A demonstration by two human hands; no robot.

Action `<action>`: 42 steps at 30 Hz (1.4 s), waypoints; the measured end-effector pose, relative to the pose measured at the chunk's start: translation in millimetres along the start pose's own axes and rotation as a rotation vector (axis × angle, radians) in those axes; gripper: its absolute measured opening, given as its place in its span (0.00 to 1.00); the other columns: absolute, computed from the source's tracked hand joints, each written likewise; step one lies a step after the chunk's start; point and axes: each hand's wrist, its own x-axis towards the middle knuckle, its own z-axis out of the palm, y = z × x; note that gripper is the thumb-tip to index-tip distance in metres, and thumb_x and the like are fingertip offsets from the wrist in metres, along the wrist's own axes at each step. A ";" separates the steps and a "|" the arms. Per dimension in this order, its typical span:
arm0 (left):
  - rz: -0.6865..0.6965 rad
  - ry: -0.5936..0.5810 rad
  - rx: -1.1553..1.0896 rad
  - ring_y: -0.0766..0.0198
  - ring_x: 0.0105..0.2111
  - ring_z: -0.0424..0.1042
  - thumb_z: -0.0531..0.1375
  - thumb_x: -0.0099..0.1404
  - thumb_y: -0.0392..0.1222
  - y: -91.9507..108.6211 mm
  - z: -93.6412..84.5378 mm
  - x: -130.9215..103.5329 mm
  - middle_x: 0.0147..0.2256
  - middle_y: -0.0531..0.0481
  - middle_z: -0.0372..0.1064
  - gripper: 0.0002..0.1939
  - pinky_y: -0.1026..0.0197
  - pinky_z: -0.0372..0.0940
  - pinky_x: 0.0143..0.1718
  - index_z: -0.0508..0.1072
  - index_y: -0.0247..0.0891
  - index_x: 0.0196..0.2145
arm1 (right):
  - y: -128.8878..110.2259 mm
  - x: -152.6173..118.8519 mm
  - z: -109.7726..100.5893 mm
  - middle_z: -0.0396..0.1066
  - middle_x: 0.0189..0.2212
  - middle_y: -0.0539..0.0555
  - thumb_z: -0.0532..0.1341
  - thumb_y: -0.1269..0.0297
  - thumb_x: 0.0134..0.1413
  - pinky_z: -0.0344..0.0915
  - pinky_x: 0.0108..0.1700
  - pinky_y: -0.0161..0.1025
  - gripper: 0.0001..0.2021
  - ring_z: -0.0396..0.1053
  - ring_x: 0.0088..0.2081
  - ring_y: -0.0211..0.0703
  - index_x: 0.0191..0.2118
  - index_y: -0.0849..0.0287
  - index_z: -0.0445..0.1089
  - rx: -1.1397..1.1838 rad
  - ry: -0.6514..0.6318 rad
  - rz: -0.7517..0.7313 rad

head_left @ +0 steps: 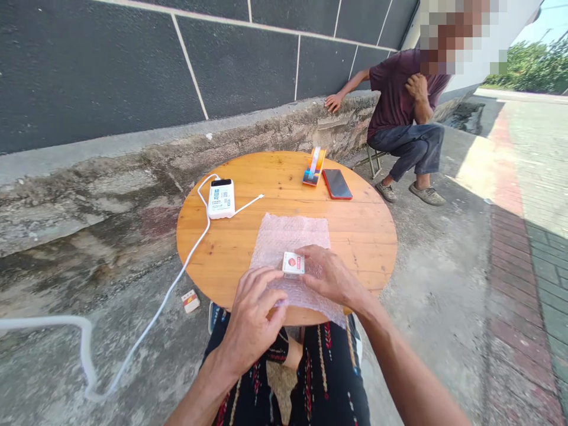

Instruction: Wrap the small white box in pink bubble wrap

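White box [293, 264] sits between left hand [254, 309] and right hand [332, 276], fingers [314, 253] parted, perhaps touching it

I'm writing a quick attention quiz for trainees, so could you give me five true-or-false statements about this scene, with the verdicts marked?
1. The small white box is between the left hand and the right hand. True.
2. The phone lies on the bubble wrap. False: it lies on the wooden table, beside the tape dispenser.
3. The white device rests on the ground. False: it is on the table.
4. A small carton lies on the ground. True.
5. The other person is standing. False: that person is seated.
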 end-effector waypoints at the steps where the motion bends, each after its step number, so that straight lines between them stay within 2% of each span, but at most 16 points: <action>1: -0.006 -0.005 -0.002 0.57 0.51 0.63 0.56 0.60 0.28 0.4 -1.1 3.7 0.46 0.48 0.68 0.08 0.50 0.58 0.54 0.70 0.39 0.30 | -0.8 0.2 -1.4 0.69 0.50 0.58 0.61 0.73 0.48 0.60 0.54 0.47 0.22 0.66 0.51 0.48 0.52 0.59 0.65 0.011 -0.015 0.009; 5: -0.053 -0.041 0.009 0.59 0.47 0.66 0.57 0.61 0.31 -1.4 -3.3 25.8 0.44 0.49 0.69 0.06 0.52 0.60 0.50 0.71 0.39 0.29 | -0.1 1.8 -6.3 0.70 0.49 0.56 0.62 0.70 0.49 0.61 0.52 0.46 0.21 0.67 0.50 0.47 0.52 0.57 0.66 0.066 -0.064 0.022; 10: -0.103 -0.107 0.012 0.58 0.46 0.67 0.58 0.59 0.32 -6.4 -0.1 49.0 0.44 0.50 0.70 0.06 0.53 0.60 0.48 0.72 0.41 0.30 | 5.8 4.7 -10.4 0.71 0.48 0.55 0.61 0.73 0.48 0.62 0.51 0.44 0.21 0.68 0.49 0.47 0.51 0.57 0.67 0.146 -0.098 0.005; 13: -0.096 -0.110 -0.008 0.59 0.46 0.67 0.57 0.59 0.31 -4.8 -0.6 47.9 0.44 0.50 0.70 0.06 0.54 0.60 0.48 0.71 0.40 0.29 | 5.4 4.3 -12.5 0.71 0.47 0.55 0.62 0.73 0.47 0.63 0.50 0.43 0.21 0.69 0.47 0.46 0.50 0.57 0.68 0.162 -0.082 0.003; 21: -0.123 -0.120 -0.055 0.60 0.48 0.67 0.54 0.62 0.33 5.3 -6.6 23.0 0.47 0.48 0.68 0.08 0.56 0.61 0.49 0.69 0.40 0.27 | 8.9 0.8 -14.1 0.71 0.47 0.54 0.63 0.72 0.49 0.63 0.50 0.44 0.21 0.68 0.47 0.45 0.51 0.56 0.67 0.171 -0.031 0.021; 27: -0.138 -0.094 -0.051 0.60 0.46 0.68 0.55 0.61 0.33 0.0 -4.2 40.3 0.44 0.49 0.70 0.07 0.57 0.61 0.48 0.69 0.40 0.28 | 10.0 6.6 -17.9 0.71 0.48 0.54 0.64 0.71 0.49 0.63 0.50 0.44 0.20 0.69 0.47 0.46 0.50 0.56 0.67 0.167 -0.110 0.002; 30: -0.174 -0.080 -0.042 0.59 0.45 0.69 0.56 0.60 0.32 -5.1 0.2 54.7 0.42 0.49 0.72 0.06 0.56 0.62 0.47 0.71 0.40 0.28 | 13.2 4.6 -23.4 0.70 0.50 0.55 0.60 0.64 0.57 0.63 0.52 0.46 0.17 0.68 0.49 0.47 0.52 0.55 0.67 0.230 -0.132 0.019; 34: -0.233 -0.114 -0.068 0.60 0.42 0.71 0.57 0.58 0.33 -8.5 6.6 67.1 0.39 0.50 0.74 0.06 0.56 0.63 0.46 0.71 0.39 0.26 | 19.9 -11.6 -33.6 0.69 0.51 0.54 0.48 0.56 0.65 0.60 0.56 0.48 0.18 0.66 0.53 0.45 0.55 0.52 0.65 0.399 -0.031 0.102; 35: -0.245 -0.125 -0.081 0.60 0.41 0.71 0.57 0.58 0.33 -8.9 7.8 68.5 0.39 0.51 0.74 0.06 0.57 0.63 0.46 0.71 0.39 0.26 | 20.7 -16.9 -35.3 0.70 0.51 0.54 0.48 0.54 0.65 0.59 0.57 0.49 0.19 0.66 0.53 0.46 0.56 0.51 0.64 0.428 -0.007 0.108; 37: -0.257 -0.142 -0.108 0.61 0.40 0.72 0.56 0.58 0.33 -9.5 9.5 70.0 0.39 0.51 0.74 0.06 0.58 0.64 0.44 0.71 0.39 0.26 | 20.8 -26.8 -35.7 0.70 0.50 0.55 0.56 0.50 0.59 0.61 0.55 0.50 0.25 0.66 0.52 0.49 0.59 0.52 0.60 0.434 0.014 0.122; 39: -0.266 -0.155 -0.131 0.61 0.40 0.72 0.56 0.59 0.33 -10.5 10.7 70.4 0.38 0.51 0.74 0.06 0.59 0.64 0.43 0.72 0.39 0.27 | 20.2 -33.7 -30.9 0.69 0.50 0.57 0.62 0.50 0.51 0.63 0.52 0.50 0.31 0.67 0.51 0.52 0.59 0.53 0.59 0.355 0.077 0.184; 42: -0.283 -0.172 -0.153 0.62 0.39 0.71 0.55 0.60 0.34 -12.5 12.3 70.2 0.37 0.51 0.74 0.06 0.62 0.64 0.41 0.72 0.39 0.29 | 21.9 -38.5 -17.0 0.70 0.47 0.57 0.60 0.56 0.54 0.66 0.43 0.45 0.23 0.69 0.41 0.47 0.55 0.55 0.63 0.192 0.215 0.300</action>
